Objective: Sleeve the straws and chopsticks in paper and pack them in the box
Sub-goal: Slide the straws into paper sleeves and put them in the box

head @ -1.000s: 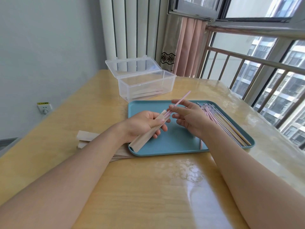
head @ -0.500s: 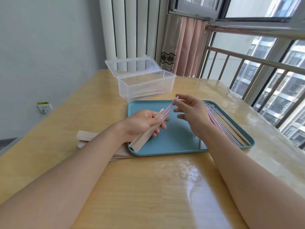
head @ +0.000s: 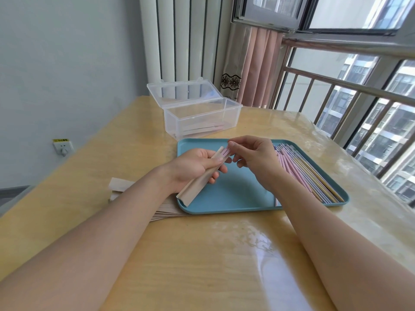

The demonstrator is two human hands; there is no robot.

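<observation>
Now the pink straws (head: pixel 226 151) had slid almost wholly into the paper sleeve (head: pixel 197 180), only their tips showing. The left hand (head: pixel 193 168) gripped the sleeve over the tray's (head: pixel 224 207) left edge, while the right hand (head: pixel 253 157) pinched those tips; boxing (head: pixel 202 117) likely came next.

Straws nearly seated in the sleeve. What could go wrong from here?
1. The right hand pushes the pink straw ends by their tips; they could buckle or tear the paper sleeve.
2. The left hand grips mid-sleeve, possibly pinching the channel.
3. The sleeve's lower end may let straws slide through onto the tray.

box (head: pixel 197 117): clear plastic | tray (head: pixel 226 198): matt teal plastic | table (head: pixel 202 254): glossy wood | sleeve (head: pixel 197 182): matt paper
</observation>
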